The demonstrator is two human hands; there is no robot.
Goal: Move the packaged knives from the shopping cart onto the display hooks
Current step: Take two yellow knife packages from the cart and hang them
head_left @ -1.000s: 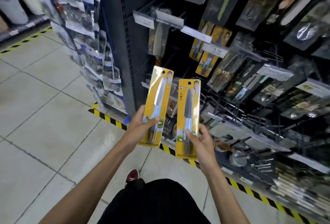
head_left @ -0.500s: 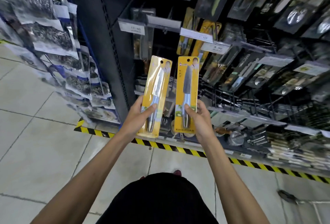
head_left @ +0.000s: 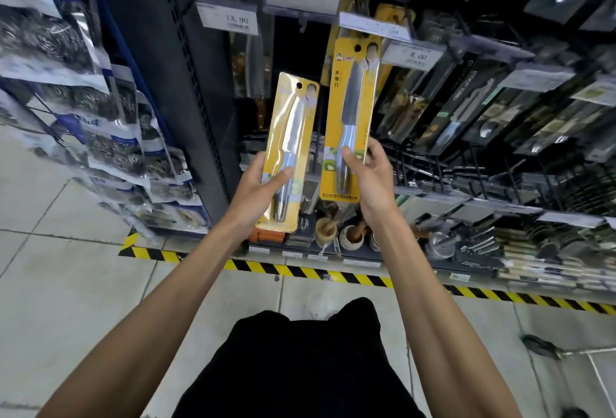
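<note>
Holding two yellow knife packs up by the display hooks.
The left hand [head_left: 256,192] grips one knife pack [head_left: 289,151]; the right hand [head_left: 373,177] grips the other pack [head_left: 351,117], raised higher. Neither hangs yet.

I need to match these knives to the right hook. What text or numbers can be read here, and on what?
"13.90": white price tag on the upper left hook.
"8.00": price tag right of the raised pack.
"水果刀": yellow knife pack in the right hand.
Unreadable: the pack in the left hand, the half-hidden tag, and the raised pack's bottom line.
</note>
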